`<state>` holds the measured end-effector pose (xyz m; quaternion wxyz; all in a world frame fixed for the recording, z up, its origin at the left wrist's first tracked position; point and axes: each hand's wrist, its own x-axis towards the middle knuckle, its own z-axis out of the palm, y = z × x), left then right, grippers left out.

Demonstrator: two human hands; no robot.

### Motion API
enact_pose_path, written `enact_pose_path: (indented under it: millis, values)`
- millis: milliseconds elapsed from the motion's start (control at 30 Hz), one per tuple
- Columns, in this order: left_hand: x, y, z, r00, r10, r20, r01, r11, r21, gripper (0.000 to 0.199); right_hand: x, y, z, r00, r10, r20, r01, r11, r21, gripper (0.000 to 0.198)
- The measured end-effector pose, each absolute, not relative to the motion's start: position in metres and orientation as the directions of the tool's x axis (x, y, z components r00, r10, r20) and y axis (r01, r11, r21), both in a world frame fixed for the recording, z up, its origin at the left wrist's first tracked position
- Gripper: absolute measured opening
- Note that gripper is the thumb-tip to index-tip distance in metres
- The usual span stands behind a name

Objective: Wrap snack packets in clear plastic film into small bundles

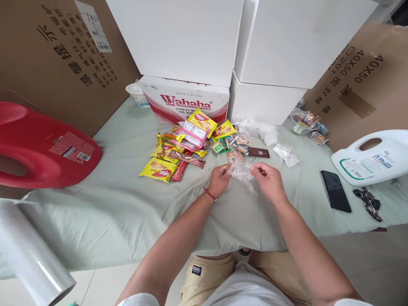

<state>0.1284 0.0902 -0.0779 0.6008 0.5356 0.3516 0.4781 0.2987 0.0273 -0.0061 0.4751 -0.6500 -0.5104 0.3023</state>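
Observation:
A crumpled clear plastic bag is stretched between my two hands, just above the green cloth. My left hand, with a red cord at the wrist, pinches one side of it. On the other side, my right hand grips it between thumb and fingers. Behind the hands lies a heap of packaged snacks, among them a yellow wafer packet, a pink packet, a green packet and a dark brown bar. More crumpled clear plastic rests right of the heap.
A Wahaha carton and white boxes stand behind. Left are a red jug, a paper cup and a plastic film roll. Right are bagged snacks, a white detergent bottle, a phone and keys.

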Motion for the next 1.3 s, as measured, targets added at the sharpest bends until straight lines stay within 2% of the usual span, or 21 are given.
enact_pose_path:
  millis: [100, 200, 300, 467, 600, 733, 867, 900, 967, 1033, 1133, 1233, 1300]
  values:
    - [0.128, 0.092, -0.078, 0.329, 0.94, 0.084, -0.164, -0.031, 0.986, 0.057, 0.318, 0.024, 0.004, 0.423, 0.899, 0.11, 0.242, 0.005, -0.97, 0.034]
    - [0.129, 0.092, -0.078, 0.39, 0.918, 0.071, -0.119, -0.026, 0.993, 0.059, 0.338, 0.014, 0.015, 0.44, 0.898, -0.012, 0.026, -0.026, -0.999, 0.033]
    - [0.13, 0.087, -0.075, 0.448, 0.892, 0.063, -0.054, -0.043, 0.998, 0.057, 0.345, 0.001, 0.026, 0.426, 0.9, -0.088, -0.106, -0.047, -0.993, 0.033]
    - [0.139, 0.066, -0.057, 0.628, 0.777, 0.041, 0.152, -0.174, 0.973, 0.059, 0.344, -0.005, 0.043, 0.483, 0.875, -0.036, -0.118, 0.025, -0.993, 0.032]
    - [0.146, 0.041, -0.024, 0.706, 0.705, -0.064, 0.156, -0.066, 0.986, 0.061, 0.355, 0.003, 0.055, 0.468, 0.883, 0.028, -0.147, 0.109, -0.983, 0.034]
    - [0.142, 0.017, -0.003, 0.504, 0.851, -0.144, 0.137, 0.086, 0.987, 0.068, 0.353, -0.007, 0.046, 0.411, 0.909, -0.069, -0.264, 0.047, -0.963, 0.061]
    - [0.134, -0.01, -0.016, 0.395, 0.907, -0.143, 0.072, 0.125, 0.99, 0.068, 0.329, -0.03, 0.01, 0.27, 0.903, -0.335, -0.302, -0.251, -0.92, 0.081]
    - [0.132, -0.018, -0.022, 0.382, 0.911, -0.152, 0.06, 0.14, 0.988, 0.068, 0.323, -0.033, 0.0, 0.233, 0.888, -0.396, -0.308, -0.319, -0.896, 0.081]
    - [0.127, -0.031, -0.035, 0.317, 0.929, -0.193, 0.047, 0.188, 0.981, 0.067, 0.315, -0.038, -0.019, 0.205, 0.865, -0.458, -0.329, -0.38, -0.865, 0.069]
    - [0.12, -0.042, -0.044, 0.17, 0.941, -0.292, 0.02, 0.293, 0.956, 0.064, 0.31, -0.041, -0.033, 0.242, 0.862, -0.446, -0.351, -0.351, -0.868, 0.055]
    - [0.106, -0.052, -0.051, -0.046, 0.911, -0.411, -0.016, 0.411, 0.912, 0.054, 0.307, -0.047, -0.044, 0.304, 0.884, -0.355, -0.333, -0.25, -0.909, 0.047]
    - [0.092, -0.053, -0.052, -0.15, 0.935, -0.321, 0.087, 0.336, 0.938, 0.038, 0.305, -0.057, -0.048, 0.292, 0.925, -0.242, -0.252, -0.17, -0.953, 0.042]
    - [0.084, -0.047, -0.05, -0.192, 0.959, -0.209, 0.175, 0.243, 0.954, 0.043, 0.306, -0.063, -0.049, 0.243, 0.952, -0.185, -0.187, -0.142, -0.972, 0.038]
